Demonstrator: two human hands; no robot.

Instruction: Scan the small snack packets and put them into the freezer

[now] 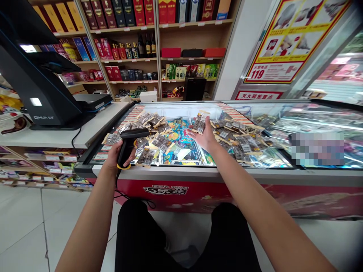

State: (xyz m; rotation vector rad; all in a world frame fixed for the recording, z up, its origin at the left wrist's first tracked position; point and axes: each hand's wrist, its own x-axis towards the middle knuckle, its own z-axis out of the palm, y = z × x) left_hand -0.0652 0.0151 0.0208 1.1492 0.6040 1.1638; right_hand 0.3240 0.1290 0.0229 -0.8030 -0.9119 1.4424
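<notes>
My left hand (115,155) is wrapped round the grip of a black barcode scanner (134,133) with yellow trim, its head pointing right over the freezer's front edge. In my right hand (204,139) a small snack packet (200,121) with a brown-and-clear front is held between thumb and fingers, back label towards me. To the left, behind the scanner, lies a heap of similar packets (162,142) on the freezer's glass top. Another pile of packets (246,143) spreads out right of my right hand. Blue-wrapped goods (184,136) show between the two piles.
The chest freezer (204,173) runs across in front of my knees. On the counter at left stand a dark checkout terminal (42,109) and a trailing cable (74,141). Shelves (121,28) of boxes and bottles line the back; a fire notice (283,45) hangs at right.
</notes>
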